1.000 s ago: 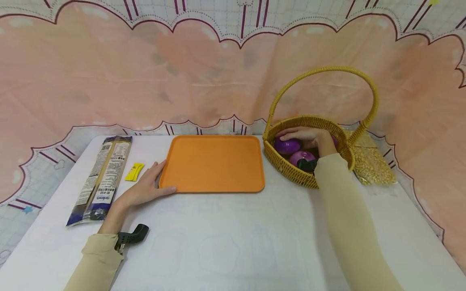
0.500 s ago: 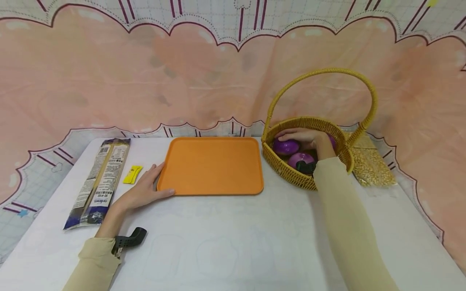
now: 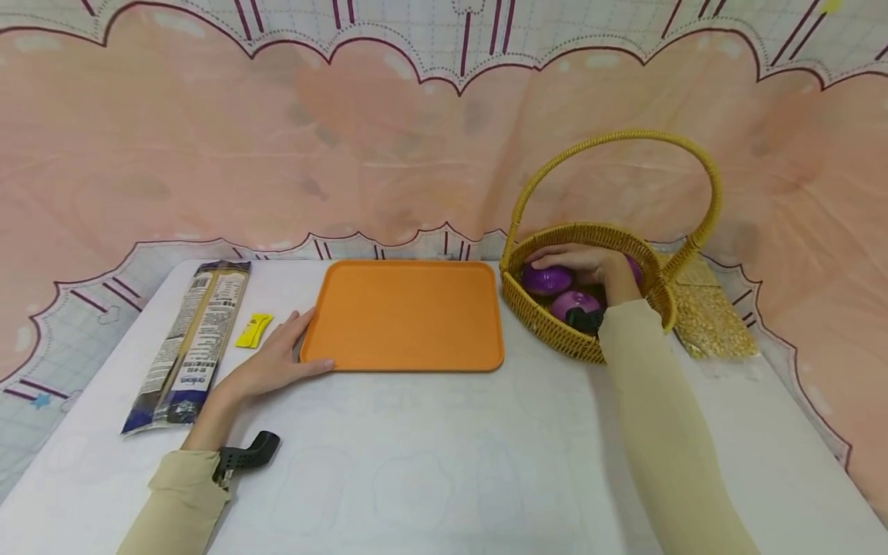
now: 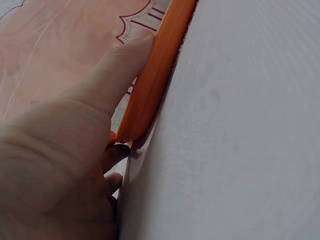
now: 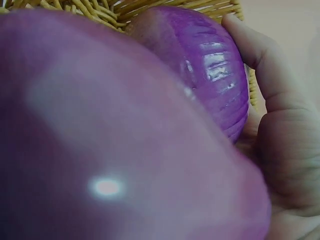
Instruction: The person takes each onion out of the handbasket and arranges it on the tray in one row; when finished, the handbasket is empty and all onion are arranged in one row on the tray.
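Slick skin and close quarters could undo the grip

The round, glossy purple onion (image 3: 546, 280) sits inside the oval, yellow-brown wicker basket (image 3: 555, 333), and the right hand (image 3: 583, 259) grasps it. Its shiny skin could slide from a grip that is too light. A paler purple, round onion (image 3: 574, 301) lies close by and might roll if knocked. The tall, arched wicker handle (image 3: 624, 133) spans the basket; an arm snagging it could tip everything. Away to the left, the left hand (image 3: 274, 358) is unclenched, its thumb and fingers resting against one corner of the flat, rectangular orange tray (image 3: 402, 316). An uneven push might skew it across the white surface (image 3: 430, 462). The small, bright yellow packet (image 3: 254, 330) beside that hand could be brushed aside.
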`<action>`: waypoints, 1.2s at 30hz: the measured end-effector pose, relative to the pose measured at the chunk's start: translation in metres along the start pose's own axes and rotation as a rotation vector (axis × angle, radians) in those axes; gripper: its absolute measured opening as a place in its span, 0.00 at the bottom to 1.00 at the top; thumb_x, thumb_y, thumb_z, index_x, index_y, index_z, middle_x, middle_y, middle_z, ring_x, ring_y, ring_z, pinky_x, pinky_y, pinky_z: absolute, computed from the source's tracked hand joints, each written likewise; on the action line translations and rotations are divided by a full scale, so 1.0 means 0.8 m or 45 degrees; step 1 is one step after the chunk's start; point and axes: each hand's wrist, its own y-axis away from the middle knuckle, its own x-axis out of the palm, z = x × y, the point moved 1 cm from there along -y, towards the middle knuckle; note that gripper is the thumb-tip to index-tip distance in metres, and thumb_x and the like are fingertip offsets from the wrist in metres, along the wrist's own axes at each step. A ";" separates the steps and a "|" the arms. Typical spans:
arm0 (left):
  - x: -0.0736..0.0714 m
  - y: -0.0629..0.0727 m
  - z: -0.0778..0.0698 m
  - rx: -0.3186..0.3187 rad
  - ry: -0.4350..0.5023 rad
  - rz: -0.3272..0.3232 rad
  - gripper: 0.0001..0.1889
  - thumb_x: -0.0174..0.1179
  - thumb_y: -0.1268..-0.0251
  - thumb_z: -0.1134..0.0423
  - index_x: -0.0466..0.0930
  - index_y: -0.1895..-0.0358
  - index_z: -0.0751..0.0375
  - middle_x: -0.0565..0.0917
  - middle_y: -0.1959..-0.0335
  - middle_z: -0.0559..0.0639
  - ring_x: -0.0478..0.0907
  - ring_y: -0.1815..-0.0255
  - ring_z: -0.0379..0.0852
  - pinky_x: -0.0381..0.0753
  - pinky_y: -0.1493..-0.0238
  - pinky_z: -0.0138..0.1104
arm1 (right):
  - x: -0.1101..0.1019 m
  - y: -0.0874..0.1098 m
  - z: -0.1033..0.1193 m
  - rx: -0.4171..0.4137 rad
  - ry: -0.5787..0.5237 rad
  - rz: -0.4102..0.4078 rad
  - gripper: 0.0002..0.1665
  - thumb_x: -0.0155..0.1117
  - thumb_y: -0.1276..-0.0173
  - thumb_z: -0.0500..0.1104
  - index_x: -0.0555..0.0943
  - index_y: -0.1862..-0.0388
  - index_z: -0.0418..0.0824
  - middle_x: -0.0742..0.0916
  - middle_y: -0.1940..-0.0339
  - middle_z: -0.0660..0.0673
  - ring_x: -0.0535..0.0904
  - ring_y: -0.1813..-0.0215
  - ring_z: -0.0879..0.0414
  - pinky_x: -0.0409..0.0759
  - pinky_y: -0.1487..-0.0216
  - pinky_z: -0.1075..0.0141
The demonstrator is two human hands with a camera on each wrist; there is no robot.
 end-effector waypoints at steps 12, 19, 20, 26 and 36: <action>0.003 0.000 0.001 0.021 -0.003 -0.022 0.56 0.65 0.42 0.41 0.39 0.22 0.62 0.41 0.22 0.71 0.34 0.22 0.72 0.39 0.28 0.69 | 0.001 -0.003 0.000 -0.033 -0.023 -0.003 0.26 0.51 0.24 0.47 0.69 0.30 0.42 0.68 0.26 0.42 0.70 0.33 0.54 0.68 0.28 0.56; 0.005 -0.001 0.004 0.038 -0.004 -0.032 0.55 0.65 0.42 0.42 0.39 0.22 0.62 0.41 0.22 0.70 0.34 0.22 0.71 0.40 0.28 0.69 | 0.001 -0.003 -0.002 -0.041 -0.016 0.002 0.26 0.50 0.23 0.47 0.68 0.29 0.41 0.68 0.26 0.42 0.69 0.32 0.53 0.65 0.26 0.55; 0.005 -0.001 0.004 0.039 -0.004 -0.032 0.55 0.65 0.42 0.42 0.39 0.22 0.61 0.42 0.22 0.70 0.34 0.21 0.71 0.39 0.28 0.69 | 0.001 -0.002 -0.002 -0.042 -0.020 0.000 0.26 0.51 0.23 0.47 0.68 0.29 0.41 0.68 0.26 0.42 0.69 0.32 0.53 0.66 0.26 0.55; 0.005 -0.002 0.002 0.040 -0.008 -0.032 0.55 0.65 0.42 0.42 0.39 0.22 0.61 0.42 0.22 0.70 0.34 0.21 0.70 0.39 0.27 0.68 | 0.001 -0.001 0.000 -0.034 -0.011 -0.008 0.27 0.52 0.24 0.47 0.68 0.29 0.42 0.69 0.27 0.43 0.70 0.33 0.54 0.66 0.27 0.56; 0.004 -0.002 0.000 0.046 -0.009 -0.037 0.54 0.65 0.42 0.43 0.40 0.22 0.62 0.43 0.22 0.70 0.35 0.22 0.71 0.41 0.28 0.69 | -0.001 -0.001 0.001 -0.039 0.000 0.007 0.27 0.50 0.23 0.48 0.68 0.29 0.41 0.68 0.26 0.42 0.70 0.33 0.54 0.68 0.28 0.58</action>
